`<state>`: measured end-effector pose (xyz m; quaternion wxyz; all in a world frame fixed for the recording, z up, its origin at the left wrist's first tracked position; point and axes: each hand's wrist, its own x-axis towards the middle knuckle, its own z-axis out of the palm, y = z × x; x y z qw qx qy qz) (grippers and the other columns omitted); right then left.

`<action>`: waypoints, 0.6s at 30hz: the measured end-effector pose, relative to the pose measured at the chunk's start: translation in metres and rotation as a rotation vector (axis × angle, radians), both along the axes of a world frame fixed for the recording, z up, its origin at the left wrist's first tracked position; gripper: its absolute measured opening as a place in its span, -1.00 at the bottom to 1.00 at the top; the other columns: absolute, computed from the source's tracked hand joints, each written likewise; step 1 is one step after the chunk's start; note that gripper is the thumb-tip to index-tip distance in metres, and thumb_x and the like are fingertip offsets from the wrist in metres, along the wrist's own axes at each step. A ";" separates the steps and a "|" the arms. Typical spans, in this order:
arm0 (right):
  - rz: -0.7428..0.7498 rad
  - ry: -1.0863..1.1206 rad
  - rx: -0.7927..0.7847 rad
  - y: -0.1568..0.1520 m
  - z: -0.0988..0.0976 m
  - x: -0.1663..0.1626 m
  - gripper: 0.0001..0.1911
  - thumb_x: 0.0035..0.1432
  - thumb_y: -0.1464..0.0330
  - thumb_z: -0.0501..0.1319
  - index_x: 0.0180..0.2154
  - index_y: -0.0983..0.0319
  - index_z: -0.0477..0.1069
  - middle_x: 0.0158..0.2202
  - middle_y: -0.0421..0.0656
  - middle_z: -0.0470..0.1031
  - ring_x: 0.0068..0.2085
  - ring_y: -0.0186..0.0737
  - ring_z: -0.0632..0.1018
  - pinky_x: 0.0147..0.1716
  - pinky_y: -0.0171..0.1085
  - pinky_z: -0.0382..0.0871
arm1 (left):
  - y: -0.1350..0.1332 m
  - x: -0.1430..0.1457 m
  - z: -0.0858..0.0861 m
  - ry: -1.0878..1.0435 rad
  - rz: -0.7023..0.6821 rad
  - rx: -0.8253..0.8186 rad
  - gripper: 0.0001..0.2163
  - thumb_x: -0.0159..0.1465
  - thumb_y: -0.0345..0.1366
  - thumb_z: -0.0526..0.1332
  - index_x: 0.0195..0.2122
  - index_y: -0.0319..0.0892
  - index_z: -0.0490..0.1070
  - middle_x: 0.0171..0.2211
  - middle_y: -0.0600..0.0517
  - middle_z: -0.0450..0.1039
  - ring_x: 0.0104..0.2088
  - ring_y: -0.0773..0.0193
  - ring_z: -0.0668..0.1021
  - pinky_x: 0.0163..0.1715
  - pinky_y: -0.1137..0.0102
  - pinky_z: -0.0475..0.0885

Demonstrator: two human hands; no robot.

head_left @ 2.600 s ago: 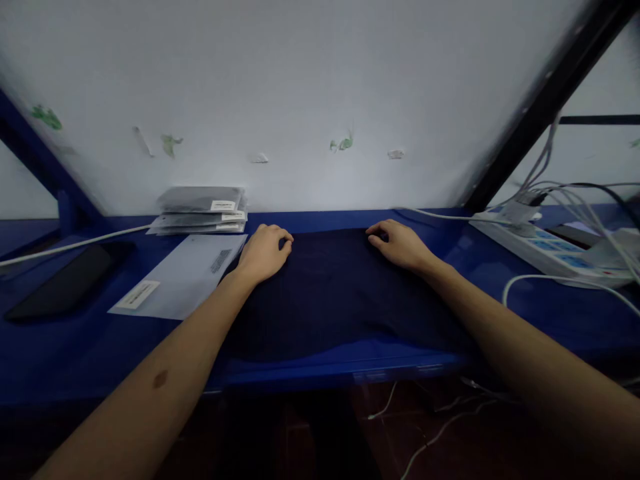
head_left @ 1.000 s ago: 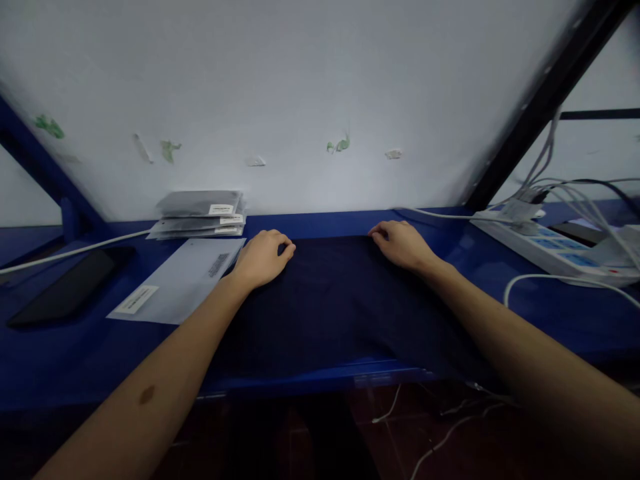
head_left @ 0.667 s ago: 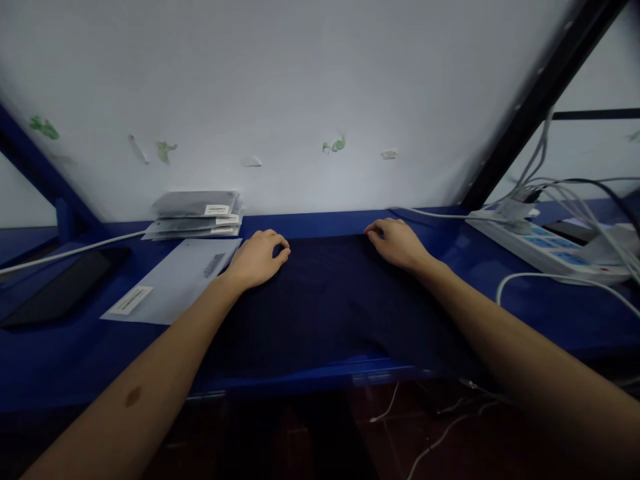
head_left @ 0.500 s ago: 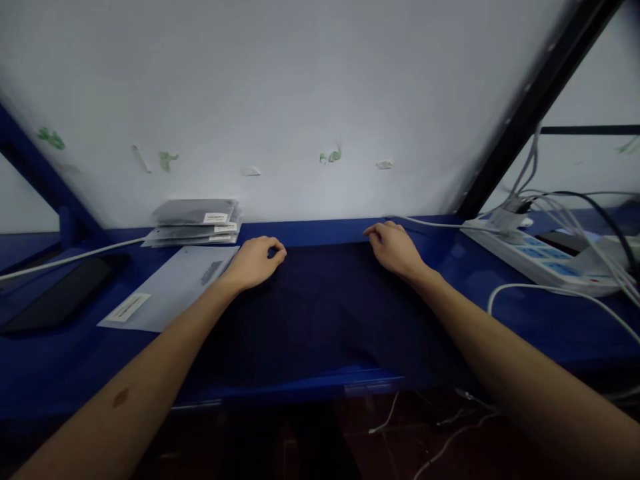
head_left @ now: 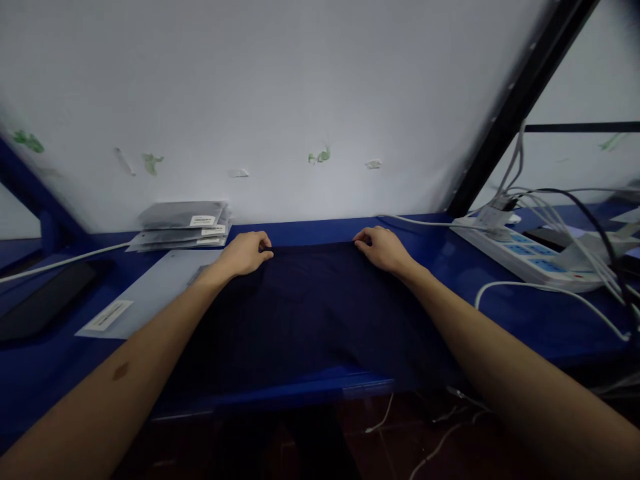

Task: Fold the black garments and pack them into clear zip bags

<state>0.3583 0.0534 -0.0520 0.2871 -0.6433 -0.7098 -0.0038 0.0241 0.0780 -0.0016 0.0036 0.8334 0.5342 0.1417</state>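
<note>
A dark navy piece of fabric [head_left: 305, 307], perhaps a garment, lies spread on the blue table, its near side reaching the front edge. At its far left corner my left hand [head_left: 245, 254] pinches the edge between thumb and fingers. My right hand [head_left: 381, 248] grips the far right corner in the same way, and the far edge runs nearly straight between both hands. Beside my left forearm is a flat translucent plastic bag [head_left: 155, 283] with a white label, partly covered by that arm.
A stack of labelled plastic bags [head_left: 183, 217] rests against the white wall. A black phone-like slab [head_left: 50, 300] lies at the left. On the right are a white power strip [head_left: 530, 257] and tangled cables [head_left: 550, 287]. The blue table [head_left: 320, 230] ends in front; cables hang below.
My left hand has closed its thumb and fingers on the fabric's far left corner. My right hand stays at the right corner. The whole view has shifted slightly.
</note>
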 end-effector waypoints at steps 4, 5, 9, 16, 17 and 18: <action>-0.123 0.125 0.064 0.001 0.001 -0.002 -0.76 0.24 0.28 0.14 -0.18 0.21 0.54 -0.18 -0.03 0.56 -0.15 -0.09 0.55 -0.08 -0.11 0.39 | 0.004 0.000 0.000 -0.035 0.059 0.043 -0.91 0.20 -0.28 0.32 -0.26 -0.09 0.50 -0.26 -0.02 0.60 -0.21 0.08 0.61 -0.22 0.29 0.43; -0.135 0.131 0.087 0.001 0.002 -0.002 -0.76 0.24 0.28 0.14 -0.18 0.21 0.54 -0.18 -0.02 0.55 -0.14 -0.08 0.54 -0.07 -0.09 0.39 | 0.005 0.001 -0.001 -0.043 0.075 0.049 -0.91 0.21 -0.28 0.33 -0.26 -0.09 0.50 -0.25 -0.02 0.60 -0.20 0.07 0.61 -0.22 0.29 0.43; -0.108 0.163 0.175 -0.004 0.006 -0.005 -0.77 0.24 0.30 0.12 -0.19 0.22 0.52 -0.15 0.01 0.57 -0.10 -0.04 0.55 -0.02 -0.07 0.38 | 0.006 0.003 -0.005 -0.095 0.118 0.088 -0.90 0.22 -0.29 0.32 -0.24 -0.09 0.49 -0.20 -0.05 0.60 -0.15 0.02 0.60 -0.19 0.25 0.43; -0.095 0.300 0.255 -0.019 0.025 -0.021 -0.82 0.23 0.34 0.10 -0.17 0.19 0.43 -0.16 0.00 0.61 -0.11 -0.04 0.58 -0.06 -0.12 0.40 | -0.009 0.001 0.005 -0.277 -0.013 0.105 -0.87 0.23 -0.40 0.25 -0.20 -0.10 0.44 -0.21 0.01 0.58 -0.23 0.18 0.58 -0.17 0.33 0.42; -0.098 0.305 0.254 -0.022 0.028 -0.023 -0.81 0.22 0.34 0.10 -0.17 0.19 0.43 -0.16 0.00 0.61 -0.11 -0.04 0.58 -0.06 -0.12 0.40 | -0.012 0.001 0.008 -0.295 -0.030 0.097 -0.85 0.22 -0.41 0.24 -0.19 -0.11 0.44 -0.21 0.01 0.57 -0.23 0.19 0.57 -0.16 0.32 0.42; -0.098 0.308 0.251 -0.024 0.030 -0.024 -0.81 0.20 0.34 0.10 -0.17 0.19 0.43 -0.17 -0.01 0.61 -0.13 -0.05 0.58 -0.07 -0.13 0.39 | -0.014 0.001 0.012 -0.309 -0.042 0.087 -0.84 0.21 -0.42 0.22 -0.18 -0.12 0.44 -0.21 0.01 0.57 -0.24 0.19 0.57 -0.16 0.32 0.42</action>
